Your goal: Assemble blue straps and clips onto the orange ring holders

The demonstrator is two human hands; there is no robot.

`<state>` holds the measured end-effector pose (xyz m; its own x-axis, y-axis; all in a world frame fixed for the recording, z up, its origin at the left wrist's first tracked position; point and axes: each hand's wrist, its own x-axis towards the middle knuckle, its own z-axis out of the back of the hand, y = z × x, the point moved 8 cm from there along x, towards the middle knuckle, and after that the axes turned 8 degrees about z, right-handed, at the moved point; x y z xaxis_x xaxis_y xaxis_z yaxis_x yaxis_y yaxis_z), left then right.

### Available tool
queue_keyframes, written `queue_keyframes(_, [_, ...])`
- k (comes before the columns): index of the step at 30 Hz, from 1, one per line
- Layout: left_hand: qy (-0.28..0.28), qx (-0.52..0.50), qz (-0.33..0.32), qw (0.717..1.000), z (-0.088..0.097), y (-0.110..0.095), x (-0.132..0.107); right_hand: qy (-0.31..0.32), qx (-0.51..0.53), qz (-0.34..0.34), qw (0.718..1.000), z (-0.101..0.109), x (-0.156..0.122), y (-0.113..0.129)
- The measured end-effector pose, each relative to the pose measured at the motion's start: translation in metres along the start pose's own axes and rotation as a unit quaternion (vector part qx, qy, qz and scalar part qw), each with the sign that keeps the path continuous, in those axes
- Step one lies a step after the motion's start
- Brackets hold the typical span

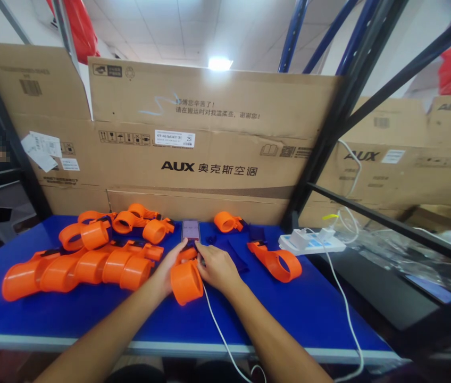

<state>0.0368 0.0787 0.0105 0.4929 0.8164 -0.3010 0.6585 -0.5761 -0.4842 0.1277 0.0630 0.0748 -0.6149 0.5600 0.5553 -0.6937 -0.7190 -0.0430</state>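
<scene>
In the head view, my left hand is closed around an orange plastic piece with a wide ring at its near end. My right hand presses in from the other side, fingers bent together at the piece's dark upper end; what they pinch is hidden. A white cable runs down from beside the ring and my right hand towards the table's front edge. Just beyond my fingertips lies a phone with its screen lit.
Several similar orange pieces lie in rows on the blue table at left. One orange piece is at the back, another at right. A white power strip with plugs sits by the rack post. A cardboard panel stands behind.
</scene>
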Motion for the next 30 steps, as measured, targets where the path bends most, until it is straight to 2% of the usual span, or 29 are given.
queue_keyframes(3, [-0.007,-0.029,0.024,0.999,0.005,0.003,0.002,0.007,0.001,-0.01,1.0,0.001,-0.001,-0.002])
queue_keyframes(7, [-0.017,-0.029,0.019,0.999,0.007,0.003,0.003,0.025,0.007,-0.011,1.0,-0.001,-0.001,-0.003])
queue_keyframes(11, [-0.023,0.023,-0.039,0.999,0.007,-0.003,0.003,0.036,0.009,-0.022,0.999,-0.005,-0.001,-0.004])
queue_keyframes(16, [0.01,0.094,-0.104,0.99,0.001,-0.009,0.001,0.033,0.0,-0.032,0.999,-0.007,-0.002,-0.003])
queue_keyframes(22, [0.029,0.122,-0.102,0.987,0.001,-0.008,0.002,0.023,-0.006,-0.017,1.0,-0.011,-0.002,-0.001])
queue_keyframes(30, [0.019,0.122,-0.106,0.987,0.0,-0.008,0.0,0.027,-0.016,-0.016,0.999,-0.014,-0.003,-0.001])
